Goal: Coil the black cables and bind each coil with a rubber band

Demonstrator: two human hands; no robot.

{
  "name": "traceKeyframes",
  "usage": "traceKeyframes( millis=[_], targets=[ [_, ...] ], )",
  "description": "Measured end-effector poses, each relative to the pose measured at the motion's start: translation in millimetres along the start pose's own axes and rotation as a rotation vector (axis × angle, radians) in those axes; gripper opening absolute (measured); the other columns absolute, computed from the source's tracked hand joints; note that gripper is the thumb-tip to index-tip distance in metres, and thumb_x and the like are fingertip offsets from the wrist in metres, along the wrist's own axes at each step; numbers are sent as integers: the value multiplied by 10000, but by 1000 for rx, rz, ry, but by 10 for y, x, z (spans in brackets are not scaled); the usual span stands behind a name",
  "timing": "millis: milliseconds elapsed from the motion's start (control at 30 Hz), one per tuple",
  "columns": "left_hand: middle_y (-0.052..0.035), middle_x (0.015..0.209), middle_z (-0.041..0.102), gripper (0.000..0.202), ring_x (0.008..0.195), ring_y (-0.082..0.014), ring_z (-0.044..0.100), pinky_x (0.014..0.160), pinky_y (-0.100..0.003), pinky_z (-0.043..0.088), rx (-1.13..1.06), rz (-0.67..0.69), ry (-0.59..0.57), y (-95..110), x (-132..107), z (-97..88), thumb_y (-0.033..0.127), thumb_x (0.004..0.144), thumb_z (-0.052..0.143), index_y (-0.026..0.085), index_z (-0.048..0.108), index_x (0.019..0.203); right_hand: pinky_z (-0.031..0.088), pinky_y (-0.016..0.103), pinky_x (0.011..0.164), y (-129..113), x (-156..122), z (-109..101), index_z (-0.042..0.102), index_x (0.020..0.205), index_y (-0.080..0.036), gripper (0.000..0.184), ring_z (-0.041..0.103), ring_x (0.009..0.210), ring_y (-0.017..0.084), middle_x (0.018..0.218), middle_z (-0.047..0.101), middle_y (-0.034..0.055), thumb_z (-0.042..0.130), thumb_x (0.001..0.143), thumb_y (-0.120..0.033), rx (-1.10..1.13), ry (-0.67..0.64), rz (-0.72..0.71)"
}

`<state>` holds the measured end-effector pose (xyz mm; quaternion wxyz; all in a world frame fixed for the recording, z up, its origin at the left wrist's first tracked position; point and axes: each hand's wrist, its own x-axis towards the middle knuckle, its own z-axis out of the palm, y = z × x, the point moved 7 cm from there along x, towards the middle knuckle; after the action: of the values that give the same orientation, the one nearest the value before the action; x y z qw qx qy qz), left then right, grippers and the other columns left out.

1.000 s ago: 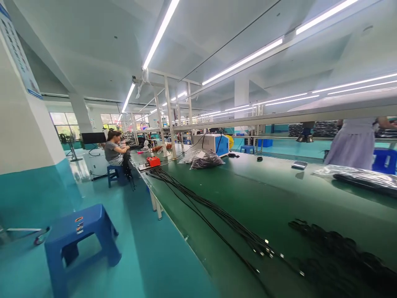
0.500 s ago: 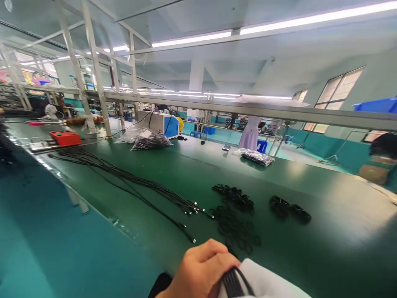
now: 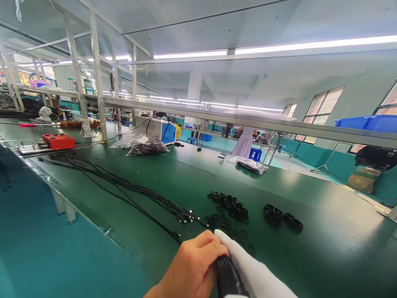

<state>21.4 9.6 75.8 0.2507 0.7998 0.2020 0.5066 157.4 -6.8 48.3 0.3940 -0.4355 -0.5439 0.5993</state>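
Observation:
At the bottom centre, my bare left hand [image 3: 195, 263] is closed around a coiled black cable [image 3: 228, 275], its fingers bent over the top of the coil. My right hand [image 3: 252, 265], in a white glove, lies along the coil's right side; a bit of white at the lower edge shows on the near side of the cable too. Just beyond my hands are small black rings [image 3: 229, 207] in a loose pile. Long black cables [image 3: 136, 188] with metal plugs stretch over the green bench [image 3: 173, 174] toward the left. Two coiled black cables [image 3: 273, 215] lie to the right.
A red box [image 3: 58, 141] with buttons sits at the left bench edge. Farther back are a plastic bag of black items [image 3: 147, 145], a blue and white machine [image 3: 167, 131] and a flat bagged bundle [image 3: 251, 166]. A shelf rail [image 3: 217, 114] crosses above. A person [image 3: 243, 142] stands beyond.
My view has shifted slightly. The gloved right hand has come up beside the coil, its fingertip now near the left hand's knuckles. The left hand keeps its hold.

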Motion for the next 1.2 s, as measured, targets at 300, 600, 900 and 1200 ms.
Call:
traceKeyframes(
  millis=[300, 600, 900, 1200],
  targets=[
    [-16, 927, 617, 336, 768, -130, 585, 723, -222, 456, 94, -370, -98, -170, 99, -51, 82, 782, 420, 230, 642, 986, 543, 313, 551, 47, 407, 414, 624, 1005, -122, 466, 631, 736, 232, 816, 628, 73, 752, 599, -311, 187, -236, 42],
    [40, 707, 635, 299, 644, -142, 565, 586, -226, 393, 154, -754, -195, -374, 43, 30, 102, 743, 490, 237, 602, 986, 587, 319, 584, 339, 469, 334, 653, 964, -85, 406, 666, 812, 248, 824, 659, 123, 759, 656, -326, 401, -235, 112],
    [34, 722, 561, 258, 620, -118, 485, 558, -217, 324, 335, -744, -255, -454, 55, 40, 22, 626, 485, 210, 597, 762, 563, 233, 476, 562, 457, 492, 657, 857, -53, 342, 643, 610, 157, 784, 638, 117, 722, 706, -353, 528, -288, 131],
    [17, 823, 606, 365, 669, -114, 527, 610, -214, 399, 238, -602, -134, -576, -25, 68, -3, 643, 461, 209, 684, 840, 559, 248, 453, 609, 478, 502, 604, 745, -110, 297, 602, 546, 132, 623, 590, 21, 775, 569, -277, 503, -238, 267]
  ],
)
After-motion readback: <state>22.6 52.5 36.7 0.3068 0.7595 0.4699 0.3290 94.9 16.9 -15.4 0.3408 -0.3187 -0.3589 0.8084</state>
